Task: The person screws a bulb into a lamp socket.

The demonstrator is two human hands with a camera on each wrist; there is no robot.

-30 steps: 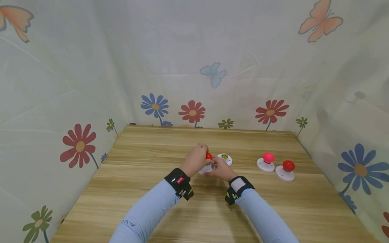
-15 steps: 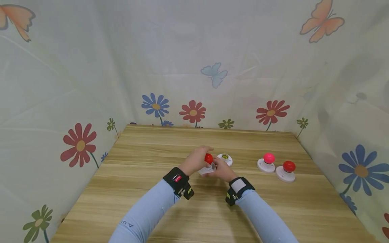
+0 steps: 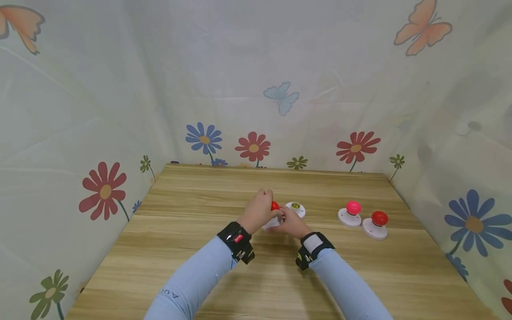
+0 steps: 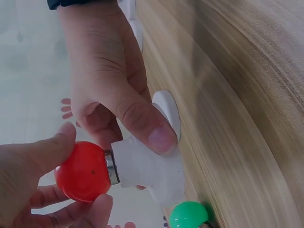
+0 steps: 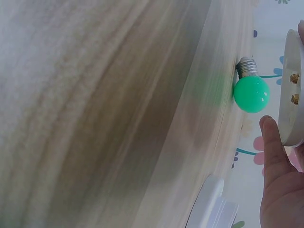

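Note:
In the head view my left hand (image 3: pixel 257 212) is at a red bulb (image 3: pixel 274 206) over the middle of the table. The left wrist view shows its fingers curled round the red bulb (image 4: pixel 83 171), whose metal collar sits in a white lamp holder (image 4: pixel 142 164). My right hand (image 3: pixel 294 223) grips that holder, thumb on its side. The holder is tilted, lifted off the table; brass screws show in its underside (image 5: pixel 290 102) in the right wrist view. A green bulb (image 5: pixel 251 94) lies on the table beyond; the hands hide it in the head view.
A second white lamp holder (image 3: pixel 295 208) without a bulb stands just right of my hands. Farther right are two holders with bulbs, one pink (image 3: pixel 354 208) and one red (image 3: pixel 379 218). A flower-printed curtain surrounds the wooden table (image 3: pixel 192 266) at the back and sides.
My left fingers spread, baring more of the red bulb half a second ago, then came back round it with the hand turned. The right hand keeps its place on the lamp holder.

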